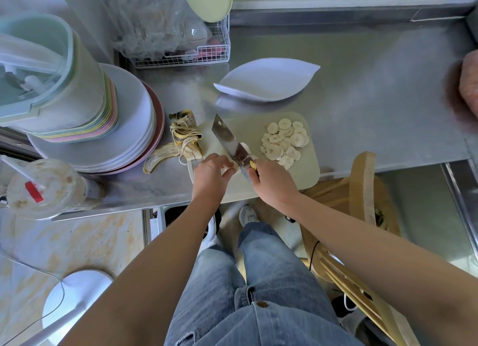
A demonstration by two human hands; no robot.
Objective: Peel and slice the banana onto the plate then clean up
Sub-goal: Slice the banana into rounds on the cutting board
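On the pale cutting board (307, 170) lies a pile of several banana slices (283, 141) at its right side. My right hand (271, 183) grips the handle of a cleaver (230, 141), its blade resting on the board beside the last banana stub (232, 168). That small stub is pinched by my left hand (210, 173). A few slices cling by the blade. The empty banana peel (178, 144) lies on the steel counter left of the board. A white leaf-shaped plate (266, 79) stands empty behind the board.
A stack of plates (134, 128) with a plastic tub on top fills the counter's left. A wire basket (207, 51) with bags sits at the back. A lidded cup (44, 188) stands at the front left. A wooden chair (362, 190) stands right of my legs.
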